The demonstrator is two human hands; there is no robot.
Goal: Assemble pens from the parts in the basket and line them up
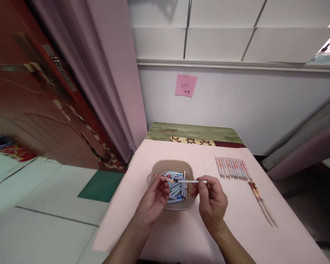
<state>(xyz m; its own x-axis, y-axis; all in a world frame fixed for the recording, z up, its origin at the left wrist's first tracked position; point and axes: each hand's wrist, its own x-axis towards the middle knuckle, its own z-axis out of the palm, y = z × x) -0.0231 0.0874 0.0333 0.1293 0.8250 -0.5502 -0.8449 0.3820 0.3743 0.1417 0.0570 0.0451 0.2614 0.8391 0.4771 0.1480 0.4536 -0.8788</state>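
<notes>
Left hand (154,200): thumb and fingers pinched on a short orange tube (169,180), one end poking out rightward past the fingertips; looks light, stiff, probably smooth plastic, best held mid-barrel. Below the fingers of both hands, tub (156,167) with loose blue pieces (176,191). Right hand (213,200): thumb and fingers closed on the right end of a thin white stick (191,181), the rest sticking out left toward the tube; can't tell if they touch. Stick likely very light, could bend or roll, so grip near one end, softly. Right of those fingers: pen row (232,168), then two longer pens (262,205) on the table (236,238).
</notes>
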